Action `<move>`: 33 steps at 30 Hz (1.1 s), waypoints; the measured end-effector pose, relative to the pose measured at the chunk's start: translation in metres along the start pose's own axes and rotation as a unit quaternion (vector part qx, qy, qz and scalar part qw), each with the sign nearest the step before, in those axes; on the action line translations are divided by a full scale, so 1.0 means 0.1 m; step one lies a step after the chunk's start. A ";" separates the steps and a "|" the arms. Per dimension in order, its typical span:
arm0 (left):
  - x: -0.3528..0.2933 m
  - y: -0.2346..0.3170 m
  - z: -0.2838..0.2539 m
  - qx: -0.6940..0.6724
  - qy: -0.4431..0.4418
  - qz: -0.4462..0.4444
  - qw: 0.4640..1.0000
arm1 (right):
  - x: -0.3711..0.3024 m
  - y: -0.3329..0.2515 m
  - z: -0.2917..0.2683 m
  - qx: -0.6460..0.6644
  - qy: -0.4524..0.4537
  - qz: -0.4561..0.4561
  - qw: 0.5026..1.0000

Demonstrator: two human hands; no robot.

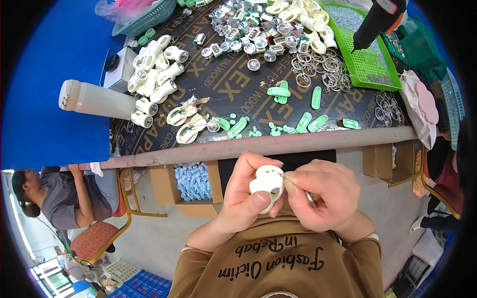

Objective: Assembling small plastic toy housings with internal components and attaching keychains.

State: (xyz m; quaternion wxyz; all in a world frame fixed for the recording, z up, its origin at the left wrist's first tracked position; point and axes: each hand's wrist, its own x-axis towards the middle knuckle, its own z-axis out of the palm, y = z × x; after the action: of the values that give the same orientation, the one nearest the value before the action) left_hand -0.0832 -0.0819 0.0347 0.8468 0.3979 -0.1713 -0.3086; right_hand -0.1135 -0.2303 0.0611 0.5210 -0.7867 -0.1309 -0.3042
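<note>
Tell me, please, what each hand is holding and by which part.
The left hand grips a white casing around its left side; the right hand pinches a thin metal chain close to the casing.

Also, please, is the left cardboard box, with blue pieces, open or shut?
Open: nothing covers the top of the cardboard box, and the blue pieces inside are visible.

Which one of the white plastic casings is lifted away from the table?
The white casing in the person's left hand, with the right hand's fingertips at its edge. The other casings lie on the table.
</note>
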 end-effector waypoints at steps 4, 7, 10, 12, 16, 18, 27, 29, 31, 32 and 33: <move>0.00 -0.02 0.03 0.042 0.020 0.028 0.999 | -0.05 0.08 0.04 -0.044 0.017 -0.044 0.998; 0.02 0.01 0.04 0.032 0.027 0.013 0.999 | -0.05 0.11 0.02 -0.052 0.009 -0.046 0.998; 0.02 0.00 0.03 0.014 0.017 0.009 1.000 | -0.06 0.13 -0.04 -0.007 -0.023 0.004 1.000; 0.03 0.02 -0.04 0.025 0.011 -0.016 0.999 | -0.05 0.12 -0.09 0.130 -0.070 0.150 0.978; 0.13 0.06 -0.10 0.069 0.030 -0.104 0.992 | 0.05 0.08 -0.11 0.120 -0.176 0.239 0.947; 0.16 0.04 -0.15 0.134 0.033 -0.127 0.982 | 0.02 0.14 -0.13 0.111 -0.192 0.231 0.947; 0.10 0.17 -0.08 0.322 0.065 0.057 0.943 | -0.17 0.24 -0.10 0.181 -0.093 0.192 0.960; 0.12 0.17 -0.07 0.459 0.051 0.145 0.875 | -0.08 0.19 -0.15 0.132 -0.122 0.155 0.971; 0.15 0.15 -0.09 0.479 0.043 0.178 0.859 | -0.06 0.18 -0.14 0.082 -0.151 0.118 0.978; 0.15 0.15 -0.10 0.498 0.035 0.211 0.840 | -0.07 0.18 -0.12 0.064 -0.138 0.108 0.982; 0.16 0.14 -0.10 0.498 0.035 0.211 0.840 | -0.07 0.18 -0.10 0.046 -0.126 0.097 0.986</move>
State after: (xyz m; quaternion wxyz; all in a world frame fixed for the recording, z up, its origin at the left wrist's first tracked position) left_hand -0.0607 -0.0802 0.0402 0.5846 0.7310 -0.3516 0.0186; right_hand -0.1134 -0.2463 0.0463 0.5629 -0.8030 -0.1323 -0.1441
